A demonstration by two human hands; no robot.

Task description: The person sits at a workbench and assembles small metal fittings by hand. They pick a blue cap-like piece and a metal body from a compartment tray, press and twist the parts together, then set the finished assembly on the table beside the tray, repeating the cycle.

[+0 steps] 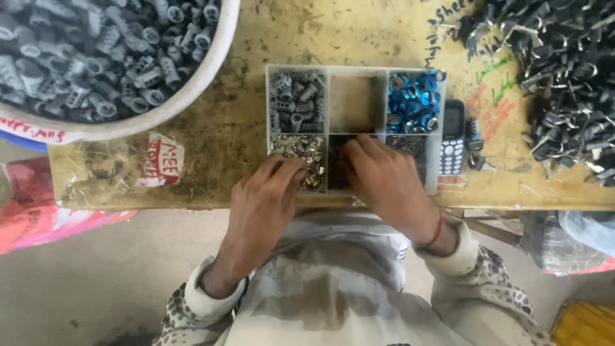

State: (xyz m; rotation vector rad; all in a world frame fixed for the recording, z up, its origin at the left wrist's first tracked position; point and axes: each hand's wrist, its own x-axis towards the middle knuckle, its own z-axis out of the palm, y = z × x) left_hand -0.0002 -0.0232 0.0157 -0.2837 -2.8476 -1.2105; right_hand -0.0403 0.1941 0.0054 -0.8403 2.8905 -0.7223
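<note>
A clear plastic tray (327, 69) with six compartments lies on the yellowed worktable (243, 128). Its back row holds grey plastic pieces (296, 99), an empty cell and shiny blue round caps (413, 101). The front row holds small silvery metal bits (301, 148) and darker small parts. My left hand (266, 195) reaches into the front left cell, fingertips on the silvery bits. My right hand (384, 182) rests over the front middle cell, fingers curled down into it; what they pinch is hidden.
A big white tub (192, 83) of grey plastic pieces stands at the back left. A heap of dark metal clips (564, 83) fills the right side. A small button phone (453, 138) lies beside the tray. A pink bag (32, 205) lies lower left.
</note>
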